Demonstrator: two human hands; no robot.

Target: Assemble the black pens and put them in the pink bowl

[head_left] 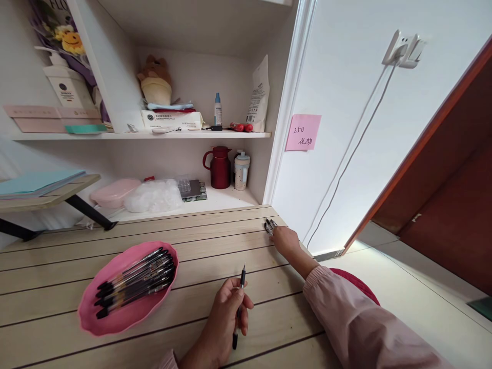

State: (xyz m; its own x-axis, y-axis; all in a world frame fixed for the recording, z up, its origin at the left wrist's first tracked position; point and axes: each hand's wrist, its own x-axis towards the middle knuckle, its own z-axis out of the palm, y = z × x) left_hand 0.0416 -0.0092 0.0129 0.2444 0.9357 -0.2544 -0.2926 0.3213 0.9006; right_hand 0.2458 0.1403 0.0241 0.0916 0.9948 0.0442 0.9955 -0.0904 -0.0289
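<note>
My left hand (226,312) is closed around a pen (243,277), its bare tip pointing up and away from me and its black lower end showing below my fingers. At the table's far right corner, my right hand (286,241) reaches down onto a small group of black and clear pen caps (268,224). Its fingers are curled and partly hidden, so what they pinch cannot be made out. To the left, a pink scalloped tray (90,323) holds a pile of black and clear pens (138,279).
Behind the wooden table (200,328) are white shelves with a red jug (220,169), a tumbler (242,171) and a bag of white fluff (154,196). A small raised stand (49,193) occupies the left. A wall with a hanging cable (346,154) borders the right.
</note>
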